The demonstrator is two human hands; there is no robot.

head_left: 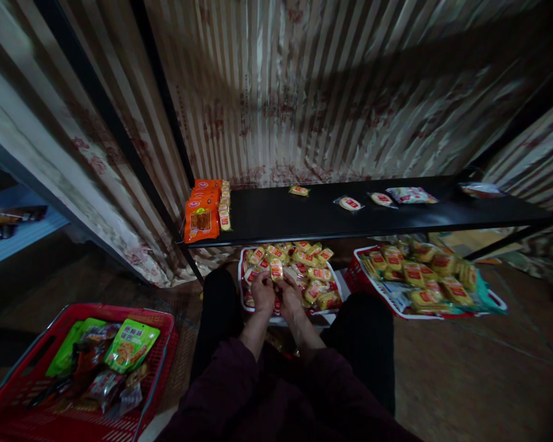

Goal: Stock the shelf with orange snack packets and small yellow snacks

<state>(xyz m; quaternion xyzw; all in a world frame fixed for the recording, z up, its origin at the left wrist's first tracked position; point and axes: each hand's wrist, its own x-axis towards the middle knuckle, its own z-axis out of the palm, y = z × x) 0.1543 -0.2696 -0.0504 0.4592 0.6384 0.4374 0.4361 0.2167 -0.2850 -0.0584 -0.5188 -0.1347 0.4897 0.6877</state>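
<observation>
Between my knees, my left hand (263, 292) and my right hand (290, 293) pinch one small yellow snack packet (276, 269) from both sides, its printed face up. Just beneath is a red and white basket (241, 288) heaped with similar yellow wrapped snack packets (320, 274). Ahead of it, a black shelf (267, 215) carries a row of yellow packets (225, 209) beside several orange snack bags (204, 209) at its left end. My fingertips are partly hidden behind my hands.
Another basket (357, 270) full of yellow packets stands on the right. A red basket (168, 325) with green snack bags (133, 345) sits at lower left. Loose packets (349, 204) and a pale bag (412, 195) lie on the shelf. Striped curtains (267, 110) hang behind.
</observation>
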